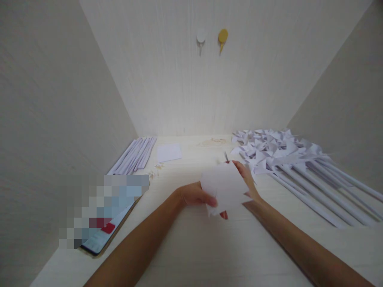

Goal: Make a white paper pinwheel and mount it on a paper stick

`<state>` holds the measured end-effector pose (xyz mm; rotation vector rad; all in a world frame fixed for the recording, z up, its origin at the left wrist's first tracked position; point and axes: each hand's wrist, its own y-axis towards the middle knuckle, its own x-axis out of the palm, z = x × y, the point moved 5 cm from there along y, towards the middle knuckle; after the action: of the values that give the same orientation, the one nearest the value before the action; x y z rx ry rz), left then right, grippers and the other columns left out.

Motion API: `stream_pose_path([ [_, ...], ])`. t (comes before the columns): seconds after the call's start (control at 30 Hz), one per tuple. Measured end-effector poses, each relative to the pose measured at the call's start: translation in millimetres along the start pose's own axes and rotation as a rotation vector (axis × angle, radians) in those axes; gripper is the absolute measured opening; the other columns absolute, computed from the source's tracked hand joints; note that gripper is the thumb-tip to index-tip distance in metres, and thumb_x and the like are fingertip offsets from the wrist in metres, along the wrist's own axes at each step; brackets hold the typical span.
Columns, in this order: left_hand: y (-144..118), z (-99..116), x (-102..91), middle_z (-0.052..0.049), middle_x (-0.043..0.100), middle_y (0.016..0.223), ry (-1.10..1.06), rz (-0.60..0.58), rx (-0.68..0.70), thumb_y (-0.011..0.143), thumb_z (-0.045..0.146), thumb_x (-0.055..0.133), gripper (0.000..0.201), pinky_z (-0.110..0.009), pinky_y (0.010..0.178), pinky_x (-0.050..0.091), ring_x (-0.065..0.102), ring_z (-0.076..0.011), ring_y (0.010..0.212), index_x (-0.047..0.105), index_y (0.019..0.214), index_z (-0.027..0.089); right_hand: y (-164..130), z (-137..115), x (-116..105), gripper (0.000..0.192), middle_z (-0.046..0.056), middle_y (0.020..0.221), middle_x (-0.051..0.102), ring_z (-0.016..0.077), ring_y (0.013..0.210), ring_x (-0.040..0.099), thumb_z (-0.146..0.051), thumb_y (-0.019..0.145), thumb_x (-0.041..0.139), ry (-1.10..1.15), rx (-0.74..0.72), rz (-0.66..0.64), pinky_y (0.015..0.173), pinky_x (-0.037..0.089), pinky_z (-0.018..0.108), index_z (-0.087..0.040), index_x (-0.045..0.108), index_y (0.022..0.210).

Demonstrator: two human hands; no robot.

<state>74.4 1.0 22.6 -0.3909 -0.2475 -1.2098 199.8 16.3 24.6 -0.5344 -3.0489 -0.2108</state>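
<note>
Both my hands hold one white square of paper (225, 186) just above the middle of the pale desk (191, 247). My left hand (196, 195) pinches its lower left edge with thumb and fingers. My right hand (247, 179) is behind the paper's right side, its fingers mostly hidden by the sheet. A small dark and red item (226, 158), partly hidden behind the paper, lies on the desk just beyond it; I cannot tell what it is.
A pile of white paper pinwheels on long white sticks (287, 153) fills the right side. Loose white sticks (136, 154) lie at the back left, a white paper square (169, 152) beside them. A phone (103, 235) lies front left. Two hooks (223, 38) hang on the back wall.
</note>
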Motion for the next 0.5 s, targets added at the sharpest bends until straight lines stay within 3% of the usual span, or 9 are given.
stream_pose_path([
  [0.1, -5, -4, 5.1, -0.005, 0.066, 0.065, -0.013, -0.139, -0.114, 0.040, 0.039, 0.076, 0.043, -0.031, 0.057, 0.048, 0.061, -0.0202, 0.059, 0.067, 0.075, 0.016, 23, -17, 27, 0.013, 0.001, 0.068, 0.054, 0.0145, 0.062, 0.049, -0.028, 0.060, 0.062, -0.260, -0.238, -0.116, 0.056, 0.037, 0.027, -0.020, 0.061, 0.071],
  [0.23, -7, -6, -2.3, -0.002, 0.066, 0.065, 0.032, -0.122, -0.148, 0.031, 0.035, 0.079, 0.051, -0.031, 0.054, 0.048, 0.060, -0.0190, 0.055, 0.068, 0.078, 0.017, 60, -26, 84, 0.005, 0.001, 0.063, 0.051, 0.0134, 0.061, 0.046, -0.020, 0.066, 0.060, -0.572, -0.467, -0.365, 0.061, 0.035, 0.028, -0.017, 0.063, 0.064],
  [0.33, -6, -5, -4.9, 0.000, 0.066, 0.065, 0.105, -0.164, -0.100, 0.030, 0.033, 0.080, 0.050, -0.028, 0.051, 0.049, 0.059, -0.0171, 0.054, 0.068, 0.077, 0.018, 80, -17, 124, 0.003, 0.001, 0.066, 0.052, 0.0126, 0.063, 0.045, -0.017, 0.064, 0.063, -0.708, -0.528, -0.428, 0.062, 0.035, 0.027, -0.016, 0.064, 0.067],
  [0.5, -7, -9, -1.3, -0.002, 0.066, 0.063, 0.200, -0.358, -0.159, 0.029, 0.035, 0.079, 0.043, -0.031, 0.053, 0.051, 0.061, -0.0215, 0.057, 0.068, 0.065, 0.014, 101, 9, 171, 0.014, 0.005, 0.074, 0.058, 0.0132, 0.068, 0.048, -0.018, 0.061, 0.068, -0.745, -0.443, -0.429, 0.062, 0.036, 0.025, -0.012, 0.063, 0.073],
])
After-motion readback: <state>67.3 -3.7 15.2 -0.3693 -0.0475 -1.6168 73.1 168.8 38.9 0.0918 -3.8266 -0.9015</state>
